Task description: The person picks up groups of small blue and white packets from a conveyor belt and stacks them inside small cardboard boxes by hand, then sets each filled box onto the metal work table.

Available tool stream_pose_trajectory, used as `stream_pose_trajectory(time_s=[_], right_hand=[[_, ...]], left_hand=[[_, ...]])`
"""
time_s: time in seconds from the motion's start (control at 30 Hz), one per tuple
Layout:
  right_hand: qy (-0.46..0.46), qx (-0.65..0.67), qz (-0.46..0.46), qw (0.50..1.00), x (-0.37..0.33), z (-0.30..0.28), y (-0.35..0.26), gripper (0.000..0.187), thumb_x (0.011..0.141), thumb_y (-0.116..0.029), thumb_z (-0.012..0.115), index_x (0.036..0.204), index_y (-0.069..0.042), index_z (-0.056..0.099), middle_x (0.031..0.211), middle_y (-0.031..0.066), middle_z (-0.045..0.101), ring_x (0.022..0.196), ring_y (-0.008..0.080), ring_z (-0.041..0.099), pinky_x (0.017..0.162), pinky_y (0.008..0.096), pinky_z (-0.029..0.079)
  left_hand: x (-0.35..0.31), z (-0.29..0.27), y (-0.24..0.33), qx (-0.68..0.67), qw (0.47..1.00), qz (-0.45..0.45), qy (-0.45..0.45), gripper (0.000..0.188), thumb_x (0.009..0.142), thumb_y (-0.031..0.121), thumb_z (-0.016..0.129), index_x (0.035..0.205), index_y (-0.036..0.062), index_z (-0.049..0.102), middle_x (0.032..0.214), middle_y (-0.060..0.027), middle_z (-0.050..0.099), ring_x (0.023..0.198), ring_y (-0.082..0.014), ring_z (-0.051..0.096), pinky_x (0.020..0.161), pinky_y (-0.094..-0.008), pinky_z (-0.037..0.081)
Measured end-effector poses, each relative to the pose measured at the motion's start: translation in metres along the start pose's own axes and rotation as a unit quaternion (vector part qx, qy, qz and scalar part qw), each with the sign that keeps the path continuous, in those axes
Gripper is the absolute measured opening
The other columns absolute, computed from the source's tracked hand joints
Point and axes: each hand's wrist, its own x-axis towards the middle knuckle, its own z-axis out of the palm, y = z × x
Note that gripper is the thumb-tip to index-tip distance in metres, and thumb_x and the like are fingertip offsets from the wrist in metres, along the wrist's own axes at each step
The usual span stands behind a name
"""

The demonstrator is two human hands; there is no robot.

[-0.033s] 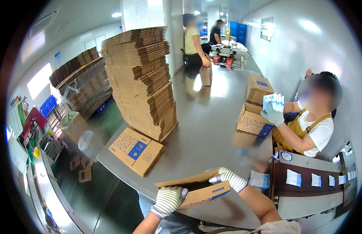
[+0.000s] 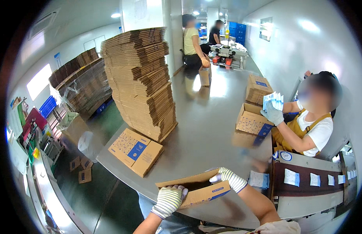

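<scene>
Where the head view looks down over a smooth grey steel table [image 2: 212,128], a shallow corrugated cardboard box [image 2: 196,189] at the near edge, brown with a blue label strip along its front wall, top open. Left hand [image 2: 169,199] in a striped knit glove, fingers curled tight over the box's near left corner, clamped on the card. Right hand [image 2: 228,178] in a matching glove, fingers hooked close together over the far right rim, thumb hidden behind the wall. Box thus gripped by both hands, just beside the table edge.

Further left on the table, a flattened carton [image 2: 136,151], brown, blue square label near its middle, faint dotted print across one panel. Behind it, a tall stack of flat cartons [image 2: 140,82], ridged edges, leaning a little, layers fanned unevenly. Beyond, by the left wall, a wrapped pallet of cardboard [image 2: 81,84] under clear film.

At right, a seated co-worker in a mustard apron, grey-gloved hand [image 2: 272,113] around a fan of pale blue sachets [image 2: 274,100]. Just beside that hand, an open carton [image 2: 251,121] with a blue label on its side; another closed carton [image 2: 258,89] behind. Near right, a dark conveyor belt [image 2: 306,185] carrying small pale square packets in a row.
</scene>
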Motion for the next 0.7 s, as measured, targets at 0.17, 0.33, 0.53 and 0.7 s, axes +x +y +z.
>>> stream_pose_trajectory(time_s=[0.17,0.33,0.53,0.7], right_hand=[[0.031,0.103,0.006,0.994,-0.005,0.01,-0.002,0.043,0.073,-0.004,0.073,0.116,-0.003,0.065,0.104,0.0074,0.068,0.095,0.0198,0.063,0.087,0.0347,0.05],[0.036,0.13,-0.051,0.99,-0.011,0.009,0.002,0.042,0.076,-0.009,0.071,0.117,-0.002,0.063,0.108,0.0069,0.067,0.099,0.0188,0.061,0.091,0.0323,0.048],[0.155,0.089,-0.155,0.972,-0.042,0.035,-0.027,0.041,0.084,-0.018,0.068,0.121,-0.001,0.06,0.119,0.0079,0.062,0.111,0.0176,0.055,0.1,0.0304,0.041],[0.281,-0.135,-0.306,0.9,-0.074,0.049,-0.051,0.075,0.085,-0.027,0.071,0.139,0.006,0.03,0.128,0.0208,0.053,0.123,0.0276,0.048,0.104,0.0389,0.039]], left_hand=[[-0.007,-0.001,0.04,0.025,0.995,0.092,0.0,0.048,0.086,0.026,0.057,0.126,0.0011,0.047,0.102,-0.0167,0.059,0.095,-0.0303,0.059,0.082,-0.0434,0.047],[-0.003,0.018,0.055,0.072,0.995,0.056,-0.044,0.063,0.076,0.043,0.068,0.121,0.0018,0.05,0.093,-0.0133,0.061,0.083,-0.0271,0.064,0.075,-0.0383,0.051],[0.002,-0.005,0.035,-0.057,0.995,0.054,-0.058,0.048,0.083,0.042,0.064,0.105,-0.0001,0.056,0.081,-0.0206,0.064,0.071,-0.0364,0.065,0.061,-0.045,0.053],[0.008,-0.041,0.015,-0.511,0.837,-0.154,0.124,0.044,0.087,0.024,0.07,0.117,-0.0014,0.05,0.105,-0.0149,0.066,0.096,-0.0213,0.065,0.084,-0.0354,0.052]])
